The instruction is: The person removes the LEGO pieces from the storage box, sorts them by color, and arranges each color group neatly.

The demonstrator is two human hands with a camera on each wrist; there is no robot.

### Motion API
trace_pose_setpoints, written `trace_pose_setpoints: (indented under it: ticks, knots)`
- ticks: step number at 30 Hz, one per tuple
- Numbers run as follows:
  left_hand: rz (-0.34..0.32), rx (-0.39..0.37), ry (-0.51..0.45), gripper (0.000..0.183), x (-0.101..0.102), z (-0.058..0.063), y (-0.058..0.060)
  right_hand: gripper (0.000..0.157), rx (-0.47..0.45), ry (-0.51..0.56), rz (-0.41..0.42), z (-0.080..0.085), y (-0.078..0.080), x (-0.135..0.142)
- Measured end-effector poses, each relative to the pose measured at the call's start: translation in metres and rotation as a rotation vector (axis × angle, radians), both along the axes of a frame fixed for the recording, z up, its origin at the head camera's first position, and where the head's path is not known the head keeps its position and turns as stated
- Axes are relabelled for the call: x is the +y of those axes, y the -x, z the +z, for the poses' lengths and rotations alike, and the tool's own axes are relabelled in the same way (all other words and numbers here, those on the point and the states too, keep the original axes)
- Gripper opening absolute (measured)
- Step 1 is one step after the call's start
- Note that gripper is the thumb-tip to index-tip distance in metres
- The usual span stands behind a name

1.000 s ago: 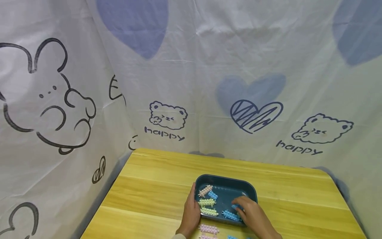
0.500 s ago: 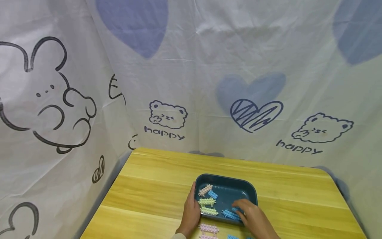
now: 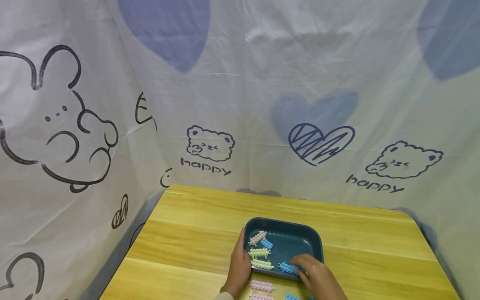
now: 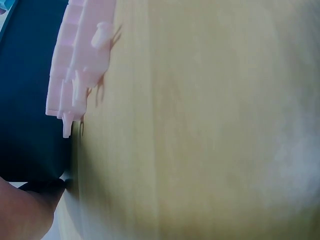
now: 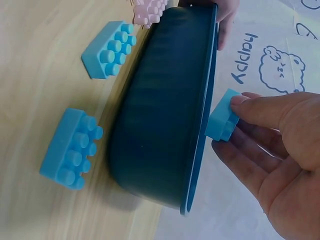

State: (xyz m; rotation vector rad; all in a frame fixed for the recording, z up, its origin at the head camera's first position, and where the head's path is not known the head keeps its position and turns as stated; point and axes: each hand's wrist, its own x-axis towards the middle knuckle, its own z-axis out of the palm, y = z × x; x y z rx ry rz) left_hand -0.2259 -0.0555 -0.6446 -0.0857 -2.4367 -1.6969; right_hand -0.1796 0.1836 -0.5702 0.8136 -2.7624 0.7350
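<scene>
My left hand [image 3: 239,266] grips the left end of a dark teal rectangular tray [image 3: 290,236]. Over the tray's near right part, my right hand [image 3: 318,275] pinches a blue building block [image 5: 223,116] between thumb and fingers. Just left of those fingertips lies a row of blue blocks [image 3: 286,267] inside the tray; from the head view I cannot tell whether the pinched block touches it. Along the tray's left side are a peach block strip [image 3: 257,238], a small blue block [image 3: 267,243], and two pale yellow-green strips, one [image 3: 259,252] behind the other [image 3: 262,263].
Pink block pieces [image 3: 261,286] lie on the wooden table [image 3: 195,233] in front of the tray. Two loose blue blocks, one [image 5: 110,50] nearer the pink pieces and another [image 5: 71,148] farther right, also lie there. A printed cloth [image 3: 247,104] hangs behind the table.
My right hand has shifted slightly toward the tray's near side, bringing the pinched blue block closer to the blue row. My left hand stays on the tray.
</scene>
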Motion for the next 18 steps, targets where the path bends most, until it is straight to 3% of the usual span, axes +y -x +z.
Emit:
trace_pose_setpoints:
  ticks: [8,18]
  knots:
    - [-0.007,-0.003,-0.017,0.066,0.001,0.000,0.000,0.024,-0.006,0.009,-0.016,0.000,-0.006,0.001]
    - [-0.009,-0.008,0.002,0.067,0.000,-0.002,0.001,0.026,0.127,0.034,0.065,-0.012,-0.009,0.004]
